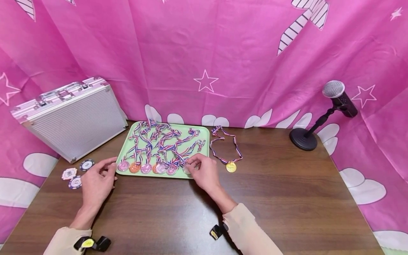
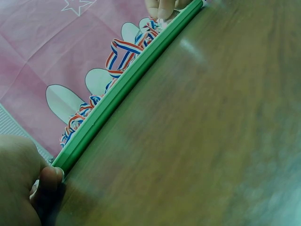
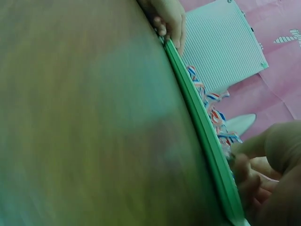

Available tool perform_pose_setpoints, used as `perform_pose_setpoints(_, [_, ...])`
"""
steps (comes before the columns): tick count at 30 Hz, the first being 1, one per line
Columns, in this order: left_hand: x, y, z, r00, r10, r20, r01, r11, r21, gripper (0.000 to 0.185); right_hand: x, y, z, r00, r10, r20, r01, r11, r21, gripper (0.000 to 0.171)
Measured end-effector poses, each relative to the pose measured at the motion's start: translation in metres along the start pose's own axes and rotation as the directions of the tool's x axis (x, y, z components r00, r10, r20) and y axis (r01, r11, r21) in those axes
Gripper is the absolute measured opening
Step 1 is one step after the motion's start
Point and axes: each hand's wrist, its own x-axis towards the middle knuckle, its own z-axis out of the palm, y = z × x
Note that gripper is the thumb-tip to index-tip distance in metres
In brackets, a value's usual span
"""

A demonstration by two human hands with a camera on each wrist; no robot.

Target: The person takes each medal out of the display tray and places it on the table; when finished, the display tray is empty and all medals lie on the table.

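The left hand (image 1: 95,180) steadies the pale green plastic tray (image 1: 127,146) by its near-left corner while the right hand (image 1: 204,171) pinches a silvery ribboned medal (image 1: 187,169) at its near-right edge, seemingly picking it out, which calls for a clean lift free of tangled ribbons

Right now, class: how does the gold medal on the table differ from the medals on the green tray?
The gold medal lies alone on the table; the tray medals crowd the green tray. Its ribbon forms an open loop; theirs tangle. Both have red, white and blue ribbons.
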Motion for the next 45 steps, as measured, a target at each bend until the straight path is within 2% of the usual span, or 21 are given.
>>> perform_pose_setpoints(6, [0.0, -0.001, -0.001, 1.0, -0.012, 0.008, 0.012, 1.0, 0.011, 0.034, 0.005, -0.002, -0.018, 0.999, 0.05, -0.003, -0.05, 0.994, 0.096, 0.006])
perform_pose_setpoints(9, [0.0, -0.001, -0.001, 1.0, -0.01, 0.005, 0.01, 1.0, 0.011, 0.034, 0.009, -0.006, -0.03, 0.996, 0.093, -0.003, -0.091, 0.977, 0.193, 0.01])
perform_pose_setpoints(12, [0.0, -0.001, 0.0, 1.0, -0.004, 0.002, 0.004, 1.0, 0.01, 0.033, 0.012, -0.012, -0.043, 0.991, 0.131, -0.009, -0.122, 0.944, 0.306, 0.012])
perform_pose_setpoints(17, [0.001, 0.0, 0.001, 1.0, 0.0, 0.003, 0.0, 1.0, 0.011, 0.033, 0.015, -0.023, -0.062, 0.986, 0.163, -0.022, -0.137, 0.888, 0.438, 0.013])
perform_pose_setpoints(25, [0.0, 0.001, 0.001, 1.0, 0.004, -0.001, -0.004, 1.0, 0.006, 0.032, 0.017, -0.041, -0.093, 0.982, 0.188, -0.027, -0.141, 0.819, 0.557, 0.017])
perform_pose_setpoints(28, [0.0, 0.001, 0.001, 1.0, 0.003, -0.002, -0.003, 1.0, 0.006, 0.032, 0.018, -0.049, -0.109, 0.978, 0.207, -0.042, -0.145, 0.802, 0.58, 0.02])
perform_pose_setpoints(31, [0.0, 0.001, 0.0, 1.0, 0.003, -0.005, -0.003, 1.0, -0.002, 0.032, 0.018, -0.057, -0.128, 0.98, 0.181, -0.078, -0.101, 0.8, 0.591, 0.022])
perform_pose_setpoints(33, [0.0, 0.001, 0.0, 1.0, 0.006, -0.007, -0.006, 1.0, -0.008, 0.032, 0.017, -0.062, -0.141, 0.984, 0.138, -0.115, -0.042, 0.799, 0.6, 0.022])
perform_pose_setpoints(38, [-0.001, 0.001, 0.0, 1.0, 0.006, -0.009, -0.006, 1.0, -0.019, 0.032, 0.013, -0.077, -0.174, 0.977, 0.057, -0.207, 0.095, 0.748, 0.657, 0.021])
perform_pose_setpoints(41, [0.0, 0.0, 0.001, 1.0, 0.006, -0.007, -0.006, 1.0, -0.014, 0.032, 0.013, -0.081, -0.192, 0.966, 0.036, -0.256, 0.149, 0.731, 0.666, 0.024])
perform_pose_setpoints(45, [0.001, -0.002, 0.001, 1.0, 0.002, -0.006, -0.002, 1.0, -0.006, 0.032, 0.019, -0.077, -0.209, 0.952, 0.054, -0.302, 0.163, 0.747, 0.645, 0.024])
